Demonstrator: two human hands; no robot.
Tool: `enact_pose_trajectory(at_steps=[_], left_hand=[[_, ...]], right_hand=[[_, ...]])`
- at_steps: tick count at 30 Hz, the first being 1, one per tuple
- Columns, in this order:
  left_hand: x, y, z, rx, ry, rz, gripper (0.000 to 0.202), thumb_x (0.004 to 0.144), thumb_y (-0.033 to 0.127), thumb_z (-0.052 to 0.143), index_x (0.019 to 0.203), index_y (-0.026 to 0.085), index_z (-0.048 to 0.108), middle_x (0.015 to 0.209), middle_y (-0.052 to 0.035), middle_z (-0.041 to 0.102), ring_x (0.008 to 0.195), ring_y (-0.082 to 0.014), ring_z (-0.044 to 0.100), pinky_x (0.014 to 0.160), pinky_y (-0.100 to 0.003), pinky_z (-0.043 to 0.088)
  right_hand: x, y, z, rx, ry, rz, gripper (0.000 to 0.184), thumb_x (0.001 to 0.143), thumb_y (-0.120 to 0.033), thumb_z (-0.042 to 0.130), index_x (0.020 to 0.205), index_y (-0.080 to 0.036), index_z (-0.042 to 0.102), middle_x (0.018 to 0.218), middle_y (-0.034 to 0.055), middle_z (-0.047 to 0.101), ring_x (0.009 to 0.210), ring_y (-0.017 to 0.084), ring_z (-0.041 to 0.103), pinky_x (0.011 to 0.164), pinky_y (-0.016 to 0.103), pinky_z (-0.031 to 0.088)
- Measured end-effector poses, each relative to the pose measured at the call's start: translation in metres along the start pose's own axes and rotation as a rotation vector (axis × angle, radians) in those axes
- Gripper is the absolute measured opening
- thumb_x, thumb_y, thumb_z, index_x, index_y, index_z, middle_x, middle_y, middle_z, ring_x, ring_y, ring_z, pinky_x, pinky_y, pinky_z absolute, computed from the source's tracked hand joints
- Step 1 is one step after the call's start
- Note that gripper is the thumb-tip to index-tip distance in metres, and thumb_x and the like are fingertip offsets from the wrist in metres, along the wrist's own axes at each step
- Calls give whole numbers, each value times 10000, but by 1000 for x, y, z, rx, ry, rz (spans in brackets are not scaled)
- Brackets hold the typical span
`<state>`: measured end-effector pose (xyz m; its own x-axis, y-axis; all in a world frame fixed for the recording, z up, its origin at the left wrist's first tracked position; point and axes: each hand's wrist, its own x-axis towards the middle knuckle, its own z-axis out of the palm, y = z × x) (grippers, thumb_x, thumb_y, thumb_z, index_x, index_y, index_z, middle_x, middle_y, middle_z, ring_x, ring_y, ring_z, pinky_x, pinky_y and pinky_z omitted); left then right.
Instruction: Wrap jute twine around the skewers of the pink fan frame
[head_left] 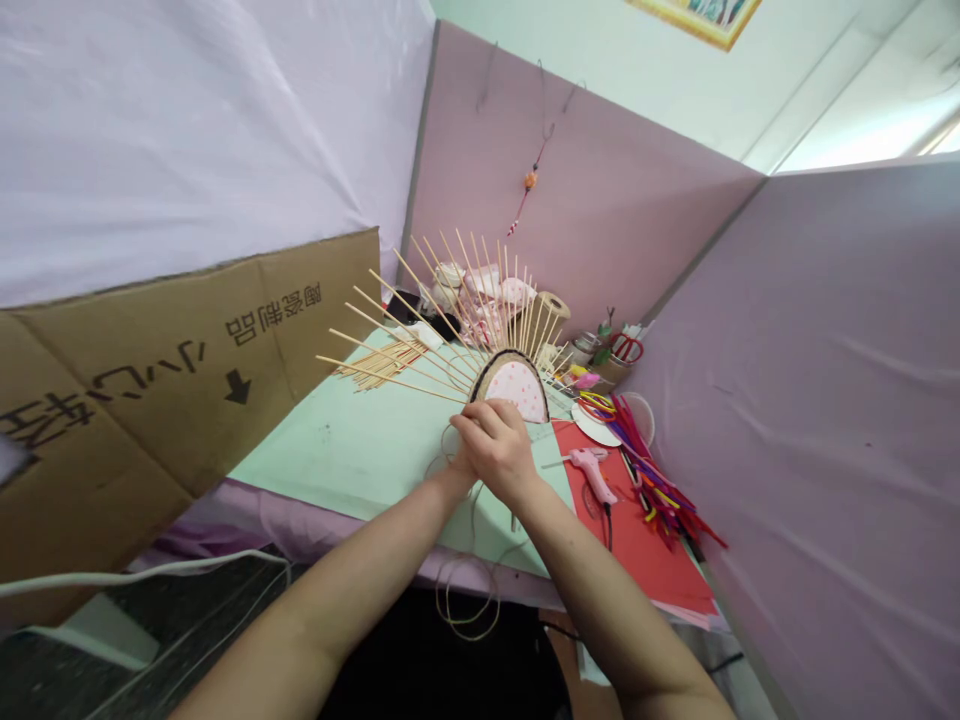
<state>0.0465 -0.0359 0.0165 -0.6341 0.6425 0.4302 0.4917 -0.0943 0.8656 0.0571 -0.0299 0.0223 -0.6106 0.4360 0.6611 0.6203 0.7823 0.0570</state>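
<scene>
In front of me is a fan-shaped craft piece: a half-round panel (pixel 517 388) of pink spotted fabric with a dark, corded rim, and thin wooden sticks (pixel 420 352) spreading out from it. My right hand (pixel 501 452) is closed at the panel's lower left edge, its fingertips pinched together by the twine. Crossed beneath it, my left hand (pixel 463 462) is closed at the base of the piece, its fingers mostly hidden. Thin twine (pixel 471 632) trails from my hands and loops down past the table's front edge.
Loose sticks (pixel 382 364) lie on the pale green table cover (pixel 337 440). At right are a pink glue gun (pixel 594 474) on red sheets (pixel 626 540), and colourful pipe cleaners (pixel 664 500). A twine spool (pixel 553 306) and red-handled scissors (pixel 627 348) stand behind. Cardboard (pixel 187 370) borders the left.
</scene>
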Motion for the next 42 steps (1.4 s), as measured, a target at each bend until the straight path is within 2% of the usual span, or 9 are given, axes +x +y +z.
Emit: enact_pose_trajectory(at_steps=[9, 11, 14, 19, 23, 26, 32, 37, 42], left_hand=[[-11, -15, 5, -335, 80, -56, 414, 963, 371, 308, 1162, 153, 599, 1258, -249, 539, 1371, -415, 296, 1052, -724, 201], [-11, -26, 1, -458, 14, -93, 413, 953, 419, 361, 1154, 159, 612, 1195, -231, 583, 1333, -389, 368, 1057, -687, 252], [1, -43, -4, -693, -320, -144, 385, 880, 506, 517, 1032, 187, 669, 1005, -156, 668, 1139, -317, 563, 974, -548, 447], [33, -46, 0, -823, -466, -225, 416, 759, 585, 631, 848, 182, 684, 785, -63, 690, 878, -237, 675, 778, -372, 579], [42, -34, 0, -1040, -519, -420, 432, 634, 537, 758, 798, 148, 668, 792, -63, 705, 809, -208, 685, 748, -330, 590], [41, -28, -7, -1042, -502, -431, 409, 630, 509, 769, 782, 143, 669, 810, -69, 714, 796, -212, 688, 733, -334, 594], [42, -27, -10, -1052, -495, -399, 453, 617, 504, 776, 872, 143, 680, 902, -105, 740, 822, -243, 707, 726, -356, 600], [42, -31, -2, -1071, -534, -402, 452, 648, 511, 752, 888, 136, 673, 1010, -140, 737, 873, -266, 714, 766, -383, 600], [41, -33, -1, -1055, -500, -385, 487, 658, 504, 750, 982, 147, 683, 1090, -135, 722, 971, -275, 693, 772, -364, 596]], right_hand=[[2, -13, -16, -28, -13, 26, 218, 972, -196, 459, 967, -212, 677, 957, 63, 650, 892, 212, 474, 894, 380, 387], [-1, -19, -21, -34, -28, 15, 187, 955, -210, 493, 928, -209, 679, 944, 67, 644, 897, 217, 478, 907, 400, 380], [-7, -32, -33, 12, -41, -85, 145, 923, -208, 531, 941, -203, 675, 946, 66, 652, 896, 213, 504, 872, 408, 383], [-15, -53, -63, 312, 16, -383, 187, 870, -173, 536, 1030, -165, 633, 875, 49, 679, 793, 167, 562, 766, 356, 443], [-21, -60, -78, 463, 218, -393, 289, 813, -125, 578, 1089, -196, 627, 846, 45, 670, 818, 173, 588, 766, 348, 486], [-19, -56, -82, 748, 400, -82, 324, 787, -96, 616, 1067, -252, 660, 934, 43, 650, 878, 174, 596, 807, 351, 492], [2, -17, -84, 1951, 627, 1056, 51, 783, -206, 606, 819, -209, 641, 823, 5, 611, 779, 121, 599, 792, 289, 540], [1, 1, -76, 2103, 704, 1245, 35, 751, -163, 613, 782, -177, 619, 777, 11, 611, 756, 106, 606, 742, 229, 555], [-6, 2, -64, 1962, 613, 1168, 143, 713, -193, 691, 822, -197, 599, 800, -14, 615, 771, 102, 609, 795, 252, 543]])
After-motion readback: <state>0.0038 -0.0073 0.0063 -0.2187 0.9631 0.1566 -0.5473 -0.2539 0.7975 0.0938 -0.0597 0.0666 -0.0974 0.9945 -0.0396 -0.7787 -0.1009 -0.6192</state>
